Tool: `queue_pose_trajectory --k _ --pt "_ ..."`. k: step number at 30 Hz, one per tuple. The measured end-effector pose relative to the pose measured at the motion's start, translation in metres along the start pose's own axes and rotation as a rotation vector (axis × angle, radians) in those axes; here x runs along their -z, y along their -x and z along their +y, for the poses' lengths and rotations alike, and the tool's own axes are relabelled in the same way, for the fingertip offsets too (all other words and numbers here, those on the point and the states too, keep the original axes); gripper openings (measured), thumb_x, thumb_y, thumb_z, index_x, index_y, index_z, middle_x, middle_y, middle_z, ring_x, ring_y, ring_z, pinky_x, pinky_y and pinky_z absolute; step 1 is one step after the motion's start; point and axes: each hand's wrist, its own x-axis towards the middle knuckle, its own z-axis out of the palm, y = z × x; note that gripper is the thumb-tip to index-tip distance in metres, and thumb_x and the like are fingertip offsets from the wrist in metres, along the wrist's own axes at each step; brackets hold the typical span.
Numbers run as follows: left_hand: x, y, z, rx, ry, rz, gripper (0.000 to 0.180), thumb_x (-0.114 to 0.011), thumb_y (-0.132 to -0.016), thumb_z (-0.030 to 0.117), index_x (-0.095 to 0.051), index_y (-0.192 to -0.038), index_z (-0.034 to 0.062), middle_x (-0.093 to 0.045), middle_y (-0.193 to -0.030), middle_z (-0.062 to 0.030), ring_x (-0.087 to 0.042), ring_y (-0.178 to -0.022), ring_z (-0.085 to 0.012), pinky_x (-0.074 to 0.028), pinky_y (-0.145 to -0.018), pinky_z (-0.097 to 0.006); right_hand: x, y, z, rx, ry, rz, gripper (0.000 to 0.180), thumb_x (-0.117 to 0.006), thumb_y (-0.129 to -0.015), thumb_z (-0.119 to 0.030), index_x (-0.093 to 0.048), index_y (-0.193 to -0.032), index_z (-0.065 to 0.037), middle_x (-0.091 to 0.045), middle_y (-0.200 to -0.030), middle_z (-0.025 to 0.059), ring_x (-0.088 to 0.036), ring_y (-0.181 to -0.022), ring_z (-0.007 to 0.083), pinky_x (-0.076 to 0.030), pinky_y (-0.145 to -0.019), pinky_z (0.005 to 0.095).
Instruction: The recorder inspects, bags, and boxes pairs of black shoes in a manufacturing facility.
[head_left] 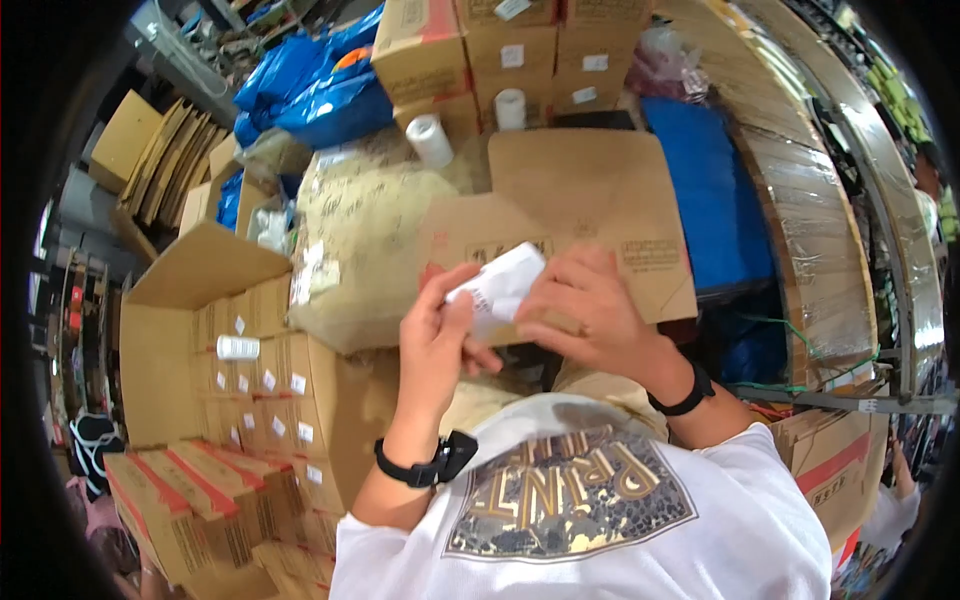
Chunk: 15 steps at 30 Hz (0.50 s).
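Two hands are meeting over a flattened carton (590,215), both working a white paper slip (500,285). The left hand (435,345) is pinching the slip's lower left edge, thumb and fingers closed on it. The right hand (585,310) is gripping the slip from the right, its fingers curled over the far side. The slip is sitting between the two hands, just above the carton's near edge and in front of the person's chest. Each wrist is wearing a black band. A pale sack (360,245) is lying to the left of the carton, touching it. Two white rolls (430,140) are standing beyond, near stacked boxes (500,50). An open box (200,310) is sitting at the left, labelled cartons packed inside it. A blue sheet (710,200) is lying to the right of the carton.
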Motion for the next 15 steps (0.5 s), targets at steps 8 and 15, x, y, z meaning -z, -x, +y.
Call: queue_pose_trajectory --k 8,15 --pt "0.020 0.003 -0.017 -0.074 0.099 0.202 0.038 -0.056 -0.100 0.026 -0.058 -0.125 -0.0035 -0.067 -0.095 -0.0102 -0.044 -0.042 -0.0035 -0.033 -0.035 -0.019 0.108 -0.059 0.135 -0.419 -1.134 0.962 0.015 -0.068 -0.093 -0.017 -0.063 -0.104 -0.007 -0.052 -0.082 -0.0054 -0.047 -0.071 0.0052 -0.038 -0.061 0.0227" --pt "0.036 0.001 -0.016 -0.036 -0.033 0.323 0.031 -0.059 -0.097 0.014 -0.061 -0.124 0.0004 -0.068 -0.091 -0.0074 -0.046 -0.045 -0.0040 -0.034 -0.037 -0.019 0.028 -0.206 0.280 -0.667 -0.165 1.074 0.018 -0.061 -0.095 -0.022 -0.070 -0.092 -0.006 -0.062 -0.076 0.0045 -0.060 -0.077 0.0230 -0.048 -0.072 0.0360"
